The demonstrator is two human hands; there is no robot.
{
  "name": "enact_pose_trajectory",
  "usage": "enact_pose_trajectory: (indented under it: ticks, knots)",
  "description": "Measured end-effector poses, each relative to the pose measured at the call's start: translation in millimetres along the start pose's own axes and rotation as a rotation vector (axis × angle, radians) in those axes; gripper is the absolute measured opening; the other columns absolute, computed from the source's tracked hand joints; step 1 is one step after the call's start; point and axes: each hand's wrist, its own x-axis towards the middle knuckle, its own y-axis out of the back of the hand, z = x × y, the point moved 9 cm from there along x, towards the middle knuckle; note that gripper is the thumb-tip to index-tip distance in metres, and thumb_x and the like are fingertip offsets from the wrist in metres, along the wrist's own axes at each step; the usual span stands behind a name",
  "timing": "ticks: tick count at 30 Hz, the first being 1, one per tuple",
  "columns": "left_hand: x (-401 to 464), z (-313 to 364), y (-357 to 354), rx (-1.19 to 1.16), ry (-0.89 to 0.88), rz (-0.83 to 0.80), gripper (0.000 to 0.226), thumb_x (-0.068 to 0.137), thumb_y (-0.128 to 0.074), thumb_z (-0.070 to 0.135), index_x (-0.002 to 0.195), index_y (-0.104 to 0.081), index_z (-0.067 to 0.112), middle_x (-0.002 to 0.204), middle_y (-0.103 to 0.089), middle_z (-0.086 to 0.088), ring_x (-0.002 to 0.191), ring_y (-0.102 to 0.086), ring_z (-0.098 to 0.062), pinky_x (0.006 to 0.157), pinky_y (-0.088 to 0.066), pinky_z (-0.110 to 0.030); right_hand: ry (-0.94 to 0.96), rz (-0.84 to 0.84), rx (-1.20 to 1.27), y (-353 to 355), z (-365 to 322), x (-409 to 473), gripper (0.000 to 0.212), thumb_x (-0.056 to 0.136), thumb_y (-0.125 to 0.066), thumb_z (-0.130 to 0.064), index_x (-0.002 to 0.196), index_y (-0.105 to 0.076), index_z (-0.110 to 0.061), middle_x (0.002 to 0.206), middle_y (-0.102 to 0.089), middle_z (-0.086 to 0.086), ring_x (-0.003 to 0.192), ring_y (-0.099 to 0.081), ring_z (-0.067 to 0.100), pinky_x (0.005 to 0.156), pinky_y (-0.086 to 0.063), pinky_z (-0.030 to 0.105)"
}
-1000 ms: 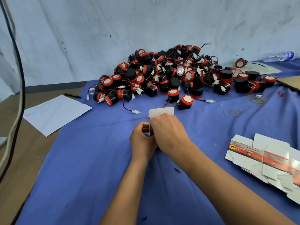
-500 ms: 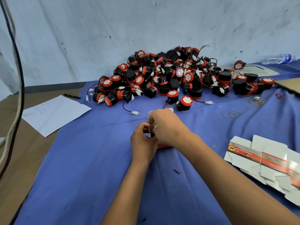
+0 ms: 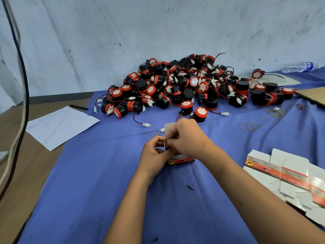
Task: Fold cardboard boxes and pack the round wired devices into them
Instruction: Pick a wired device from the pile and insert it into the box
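A small red-and-white cardboard box (image 3: pixel 181 159) stands on the blue cloth at the middle, with a white flap sticking up behind my fingers. My left hand (image 3: pixel 154 152) grips its left side. My right hand (image 3: pixel 184 136) curls over the top and pinches a flap. A large heap of round black-and-red wired devices (image 3: pixel 184 87) lies just beyond, against the wall. The nearest device (image 3: pixel 200 114) sits a short way past my right hand.
A stack of flat unfolded boxes (image 3: pixel 288 175) lies at the right. White paper (image 3: pixel 59 125) and a pen (image 3: pixel 79 107) are at the left on the brown table. Rubber bands (image 3: pixel 249 126), a water bottle (image 3: pixel 297 66) and a hanging cable (image 3: pixel 22 95) are also there.
The tall white flap has been bent down lower behind my right hand. The red side of the box now shows beneath my hands, which stayed in place.
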Motion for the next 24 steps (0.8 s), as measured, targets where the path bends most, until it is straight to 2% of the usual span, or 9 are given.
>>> enact_pose_trajectory:
  ticks: [2,4,6,8,11,16,20,23,24]
  knots:
    - [-0.6,3.4,-2.5,0.072,-0.032,0.079,0.018,0.081,-0.082,0.012,0.091,-0.07,0.023,0.088,-0.073,0.011,0.064,-0.063,-0.016,0.062,-0.054,-0.032,0.038,0.008,-0.113,-4.5,-0.5,0.3,0.019,0.078,-0.064,0.001,0.073,-0.076,-0.013,0.076,-0.071,0.002,0.081,-0.063,0.025,0.071,-0.056,0.042]
    - [-3.0,9.5,-5.0,0.138,-0.073,0.132,0.019,0.081,-0.079,0.013,0.09,-0.069,0.027,0.086,-0.071,0.016,0.06,-0.058,-0.009,0.058,-0.048,-0.023,0.065,-0.005,-0.162,-8.4,0.4,1.4,0.016,0.078,-0.061,0.001,0.072,-0.07,-0.011,0.075,-0.068,0.006,0.083,-0.06,0.03,0.07,-0.052,0.04]
    - [-1.3,8.6,-5.5,0.116,-0.077,0.1,0.02,0.082,-0.079,0.012,0.094,-0.07,0.026,0.091,-0.072,0.012,0.062,-0.059,-0.013,0.062,-0.054,-0.033,0.085,-0.023,-0.142,-9.3,1.7,2.0,0.017,0.079,-0.061,0.001,0.072,-0.07,-0.011,0.077,-0.067,0.004,0.085,-0.059,0.03,0.071,-0.051,0.039]
    - [0.8,5.9,-6.4,0.045,-0.047,-0.022,0.024,0.082,-0.082,0.012,0.1,-0.071,0.024,0.099,-0.073,0.006,0.067,-0.059,-0.018,0.07,-0.057,-0.043,0.095,-0.031,-0.128,-6.7,2.9,0.6,0.017,0.081,-0.064,-0.001,0.075,-0.073,-0.013,0.079,-0.068,-0.001,0.087,-0.058,0.026,0.073,-0.053,0.042]
    - [-0.2,2.1,-12.1,-0.038,-0.009,-0.22,0.043,0.073,-0.09,0.02,0.11,-0.072,0.03,0.111,-0.073,0.008,0.078,-0.066,-0.016,0.08,-0.061,-0.032,0.153,0.007,-0.136,-2.5,1.6,-3.8,0.017,0.079,-0.062,0.001,0.071,-0.066,-0.013,0.077,-0.062,-0.001,0.085,-0.054,0.027,0.067,-0.052,0.047]
    - [1.1,1.4,-8.3,0.0,-0.037,-0.169,0.05,0.063,-0.091,0.02,0.107,-0.071,0.029,0.103,-0.075,0.008,0.071,-0.062,-0.014,0.079,-0.063,-0.038,0.27,-0.063,-0.277,-16.2,-1.8,-17.0,0.018,0.088,-0.058,-0.006,0.073,-0.064,-0.014,0.082,-0.067,0.001,0.084,-0.058,0.024,0.072,-0.049,0.046]
    - [0.3,1.5,-7.8,0.0,-0.044,-0.187,0.055,0.06,-0.093,0.026,0.111,-0.072,0.03,0.106,-0.076,0.008,0.073,-0.066,-0.013,0.074,-0.059,-0.026,0.336,-0.141,-0.43,-22.4,9.1,-25.5,0.025,0.093,-0.049,-0.019,0.088,-0.072,-0.026,0.101,-0.068,-0.016,0.109,-0.051,0.014,0.097,-0.036,0.031]
    - [0.6,0.9,-8.0,0.002,-0.044,-0.176,0.049,0.066,-0.091,0.019,0.11,-0.073,0.031,0.108,-0.076,0.009,0.075,-0.066,-0.014,0.074,-0.06,-0.029,0.361,-0.189,-0.467,-26.2,13.2,-29.4,0.03,0.094,-0.047,-0.026,0.099,-0.076,-0.034,0.119,-0.063,-0.022,0.122,-0.043,0.011,0.099,-0.033,0.035]
    - [0.8,0.0,-7.1,0.0,-0.038,-0.172,0.048,0.068,-0.091,0.016,0.11,-0.073,0.03,0.107,-0.076,0.008,0.075,-0.066,-0.015,0.075,-0.062,-0.033,0.383,-0.132,-0.408,-20.3,10.2,-31.5,0.028,0.094,-0.05,-0.025,0.097,-0.077,-0.032,0.119,-0.064,-0.02,0.121,-0.045,0.011,0.099,-0.035,0.035]
